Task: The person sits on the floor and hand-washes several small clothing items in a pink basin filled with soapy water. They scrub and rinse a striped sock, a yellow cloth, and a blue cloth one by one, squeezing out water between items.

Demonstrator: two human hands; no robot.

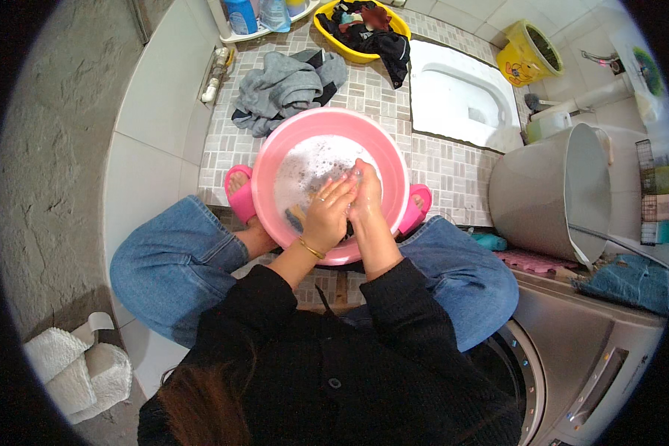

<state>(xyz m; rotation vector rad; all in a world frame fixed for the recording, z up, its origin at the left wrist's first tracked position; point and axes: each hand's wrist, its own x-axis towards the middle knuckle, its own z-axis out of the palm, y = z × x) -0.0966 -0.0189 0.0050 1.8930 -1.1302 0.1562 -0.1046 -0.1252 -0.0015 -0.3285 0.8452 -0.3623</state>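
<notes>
A smooth plastic basin (266, 178) gleams before me amid fleecy clothes (275, 85), matt knit cardigan (364, 401), denim jeans (175, 271) and glossy toilet (453, 85).

Head-worn fisheye view — looking steeply down, from close above, pink basin (267, 171) near centre

Basin (266, 175) between feet (238, 181), cloth heap (284, 83) beyond, squat toilet (442, 93) ahead right, probably a washer (572, 327) nearer right

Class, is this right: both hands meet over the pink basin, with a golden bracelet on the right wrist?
Wrong wrist: the head view shows the golden bracelet on the left wrist. Left hand and right hand do meet over the pink basin.
</notes>
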